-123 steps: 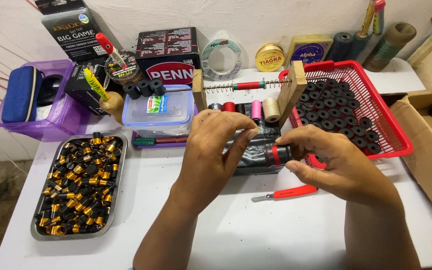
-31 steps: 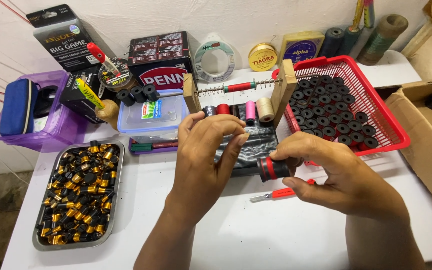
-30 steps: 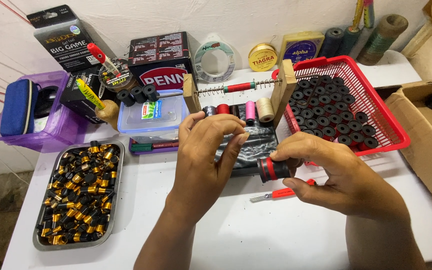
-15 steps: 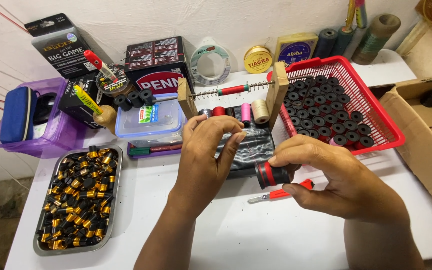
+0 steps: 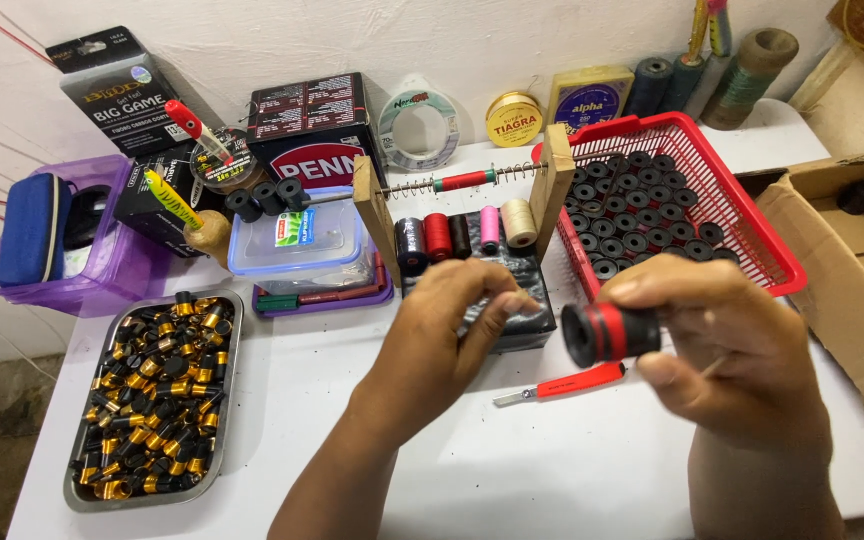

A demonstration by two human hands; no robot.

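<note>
My right hand point(image 5: 732, 350) grips a short black cylinder with a red band point(image 5: 607, 333), held above the white table, its open end facing left. My left hand point(image 5: 447, 335) hovers just left of it, over a black block point(image 5: 527, 290), with finger and thumb pinched together; whether they hold a thread I cannot tell. Behind the hands stands a wooden rack point(image 5: 372, 215) with several spools of thread point(image 5: 437, 237) and a spring rod point(image 5: 462, 181). A red-handled blade point(image 5: 567, 383) lies on the table under the cylinder.
A metal tray point(image 5: 230, 390) of black and gold ferrules sits at left. A red basket point(image 5: 752, 225) of black rings is at right, a cardboard box point(image 5: 852, 290) beside it. A clear lidded container point(image 5: 302, 245), a purple bin point(image 5: 102, 290) and boxes line the back.
The hands have drawn apart. My right hand moved right with the banded cylinder, away from my left hand and the black block.
</note>
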